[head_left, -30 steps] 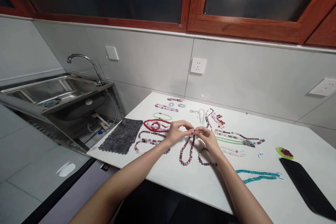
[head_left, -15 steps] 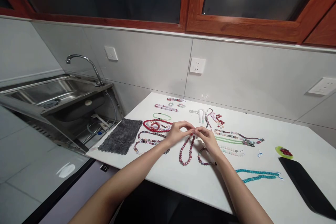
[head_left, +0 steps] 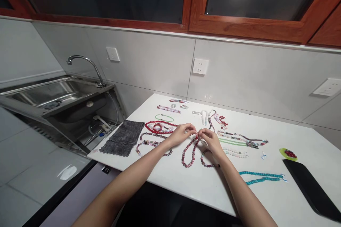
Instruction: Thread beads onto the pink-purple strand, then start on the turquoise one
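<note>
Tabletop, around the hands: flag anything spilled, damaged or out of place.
Nothing looks plainly spilled or damaged, including the dark red bead loop. The one oddity is a small blue-and-white scrap lying alone right of the pale bead strand; it is too small to identify.

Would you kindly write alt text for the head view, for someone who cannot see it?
A right hand seems to pinch the top of a red bead loop on a white table, the left hand close by. Around them lie other bead strings, a gray cloth and a flat black object; a sink is at left.
</note>
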`<control>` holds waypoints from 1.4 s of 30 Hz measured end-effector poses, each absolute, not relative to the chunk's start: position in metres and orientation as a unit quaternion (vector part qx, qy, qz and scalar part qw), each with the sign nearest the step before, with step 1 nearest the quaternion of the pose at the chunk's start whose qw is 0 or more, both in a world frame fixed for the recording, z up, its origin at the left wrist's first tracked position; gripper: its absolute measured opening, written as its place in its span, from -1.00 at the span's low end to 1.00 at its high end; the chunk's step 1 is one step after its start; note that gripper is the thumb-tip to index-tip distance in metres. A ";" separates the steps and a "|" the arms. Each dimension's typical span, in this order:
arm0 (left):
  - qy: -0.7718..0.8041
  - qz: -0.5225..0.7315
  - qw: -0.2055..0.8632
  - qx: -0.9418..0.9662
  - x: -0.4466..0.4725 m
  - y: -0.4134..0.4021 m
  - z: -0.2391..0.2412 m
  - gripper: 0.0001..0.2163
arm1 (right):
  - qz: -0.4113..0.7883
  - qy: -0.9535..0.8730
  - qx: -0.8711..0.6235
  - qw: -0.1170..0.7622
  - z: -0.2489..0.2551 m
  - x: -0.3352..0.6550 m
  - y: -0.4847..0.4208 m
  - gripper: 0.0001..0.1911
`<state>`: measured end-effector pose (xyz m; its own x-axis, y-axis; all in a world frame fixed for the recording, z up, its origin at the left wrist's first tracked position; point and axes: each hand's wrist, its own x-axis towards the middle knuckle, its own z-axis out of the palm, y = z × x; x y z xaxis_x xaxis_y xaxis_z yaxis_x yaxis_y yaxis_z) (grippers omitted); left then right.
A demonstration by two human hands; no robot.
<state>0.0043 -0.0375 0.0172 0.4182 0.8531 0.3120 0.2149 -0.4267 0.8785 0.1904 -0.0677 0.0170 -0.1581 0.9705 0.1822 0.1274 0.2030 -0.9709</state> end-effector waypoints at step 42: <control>0.381 0.253 0.473 0.753 -0.003 -0.051 0.029 -0.85 | 0.372 -0.662 -0.468 0.453 0.015 0.190 -0.068 -0.86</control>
